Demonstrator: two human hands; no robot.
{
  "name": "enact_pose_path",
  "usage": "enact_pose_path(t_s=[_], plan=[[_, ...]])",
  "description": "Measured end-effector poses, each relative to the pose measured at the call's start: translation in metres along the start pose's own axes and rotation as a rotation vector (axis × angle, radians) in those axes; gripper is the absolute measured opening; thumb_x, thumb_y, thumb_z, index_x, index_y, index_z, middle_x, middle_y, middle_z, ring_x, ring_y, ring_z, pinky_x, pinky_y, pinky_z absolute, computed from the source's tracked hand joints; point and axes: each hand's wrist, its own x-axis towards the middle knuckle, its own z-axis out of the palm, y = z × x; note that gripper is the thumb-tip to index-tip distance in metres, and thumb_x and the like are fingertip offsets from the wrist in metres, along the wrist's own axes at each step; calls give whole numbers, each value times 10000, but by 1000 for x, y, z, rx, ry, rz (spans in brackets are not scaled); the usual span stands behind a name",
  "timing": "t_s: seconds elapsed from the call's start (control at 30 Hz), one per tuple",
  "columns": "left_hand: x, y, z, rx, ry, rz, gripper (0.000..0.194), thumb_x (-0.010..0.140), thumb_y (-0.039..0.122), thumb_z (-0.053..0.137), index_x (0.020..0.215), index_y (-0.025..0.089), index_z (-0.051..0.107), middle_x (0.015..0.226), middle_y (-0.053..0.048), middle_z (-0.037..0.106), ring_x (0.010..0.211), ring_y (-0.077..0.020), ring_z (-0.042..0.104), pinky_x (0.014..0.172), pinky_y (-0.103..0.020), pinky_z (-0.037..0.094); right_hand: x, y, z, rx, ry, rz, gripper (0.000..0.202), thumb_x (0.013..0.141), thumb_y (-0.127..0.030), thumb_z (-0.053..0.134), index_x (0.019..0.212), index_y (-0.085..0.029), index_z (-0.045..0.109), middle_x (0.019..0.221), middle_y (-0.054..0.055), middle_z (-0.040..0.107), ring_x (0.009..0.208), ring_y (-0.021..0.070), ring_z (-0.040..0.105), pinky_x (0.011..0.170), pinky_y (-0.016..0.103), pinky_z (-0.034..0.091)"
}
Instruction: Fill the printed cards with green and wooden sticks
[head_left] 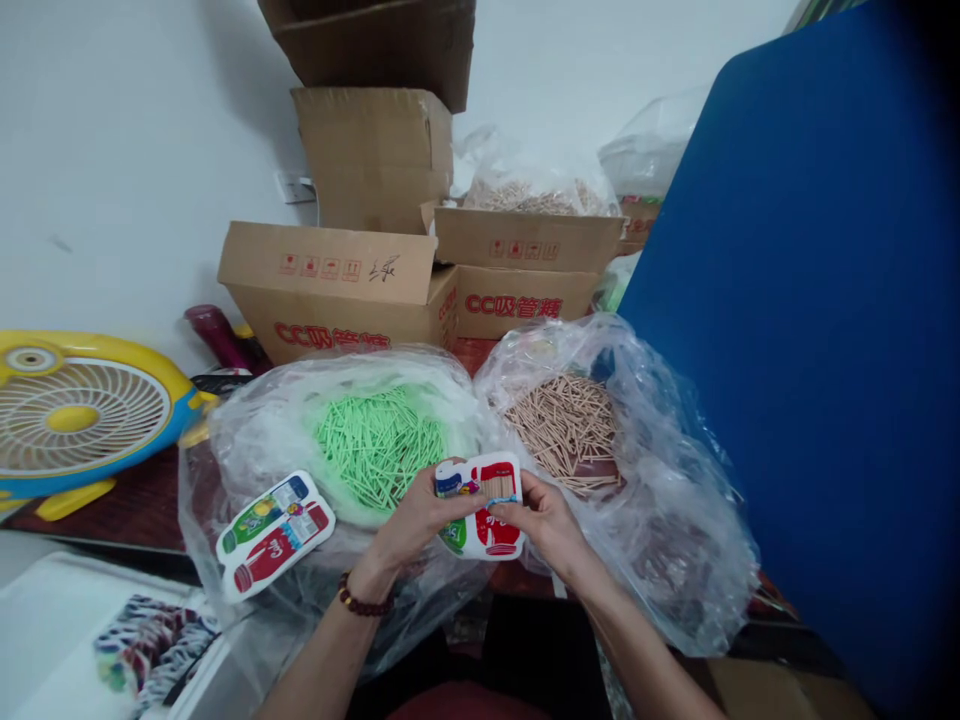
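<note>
Both my hands hold one candy package (501, 535), a white bottle-shaped pack printed red, green and blue, with brown sticks showing in its window. My left hand (420, 515) grips its left side, thumb across the front. On the right side, my right hand (551, 520) pinches it near the window. Behind the left hand lies a heap of green candy sticks (381, 440) in a clear plastic bag (255, 420). Brown candy sticks (564, 425) fill another clear bag (667, 500) to the right. A second similar package (276, 535) rests on the left bag.
Open cardboard boxes (330, 300) with red print stand behind the bags, more boxes (375, 150) stacked above. A yellow and blue fan (82, 410) is at left, near a dark pink bottle (217, 335). A large blue panel (795, 330) bounds the right side. A white container (60, 620) sits lower left.
</note>
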Motion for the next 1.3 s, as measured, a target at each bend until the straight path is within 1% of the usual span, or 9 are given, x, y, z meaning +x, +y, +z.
enact_pose_path(t_s=[0.13, 0.3, 0.5, 0.6, 0.73, 0.83, 1.0, 1.1, 1.3], plan=[[-4, 5, 4, 63, -58, -11, 220, 690, 255, 752, 854, 113, 713, 743, -50, 724, 650, -165, 644, 642, -261, 511, -3, 2, 0, -13, -40, -26, 276, 668, -295, 764, 913, -187, 694, 840, 8, 729, 739, 176, 657, 721, 299, 508], [-7, 5, 6, 61, -25, 6, 185, 706, 269, 734, 817, 122, 714, 736, -45, 727, 647, -178, 650, 627, -270, 508, -6, 1, -2, -29, -70, -27, 243, 653, -312, 772, 841, -172, 705, 762, 0, 713, 711, 173, 643, 723, 303, 491], [-1, -19, 2, 162, 43, -19, 284, 707, 346, 723, 859, 114, 660, 765, -48, 700, 665, -181, 638, 634, -275, 502, -3, 20, -20, -124, 19, -7, 274, 649, -344, 753, 841, -161, 683, 758, 10, 707, 671, 177, 622, 651, 289, 469], [5, -41, -4, 324, 167, 54, 449, 727, 356, 700, 1104, 147, 575, 911, -57, 664, 778, -195, 633, 717, -315, 514, -1, 32, -38, -418, 143, -22, 226, 704, -368, 695, 818, -175, 666, 732, 8, 694, 665, 180, 607, 611, 265, 433], [2, -68, -3, 804, 391, 286, 563, 818, 311, 590, 1340, 192, 414, 1205, -127, 531, 1062, -257, 547, 907, -430, 454, 6, 38, -53, -1135, 279, 85, 158, 806, -340, 573, 857, -200, 624, 767, 23, 685, 724, 188, 615, 610, 251, 366], [-14, -86, 8, 1122, 312, 461, 511, 862, 235, 517, 1360, 195, 414, 1302, -152, 486, 1203, -298, 441, 1000, -493, 364, 7, 39, -53, -1401, 246, 146, 181, 864, -333, 496, 940, -193, 583, 840, 53, 692, 769, 199, 632, 612, 260, 349], [-32, -112, 18, 1394, 136, 426, 512, 826, 67, 460, 1300, 258, 499, 1381, -90, 491, 1261, -316, 398, 976, -510, 362, -4, 38, -49, -1469, 314, 60, 279, 883, -323, 472, 1119, -177, 506, 969, 92, 679, 845, 219, 647, 649, 277, 393], [-25, -114, 15, 1425, 132, 385, 540, 818, 36, 445, 1314, 245, 483, 1413, -82, 470, 1296, -310, 371, 997, -527, 331, -14, 36, -45, -1466, 365, -104, 286, 900, -306, 423, 1146, -191, 512, 1079, 106, 640, 943, 233, 628, 704, 297, 434], [-19, -99, 13, 1327, 85, 357, 500, 805, 103, 528, 1286, 236, 520, 1405, -116, 473, 1291, -311, 376, 987, -502, 342, -18, 67, -44, -1395, 166, -238, 307, 883, -272, 369, 1078, -220, 600, 1077, 94, 657, 870, 233, 654, 696, 331, 497]])
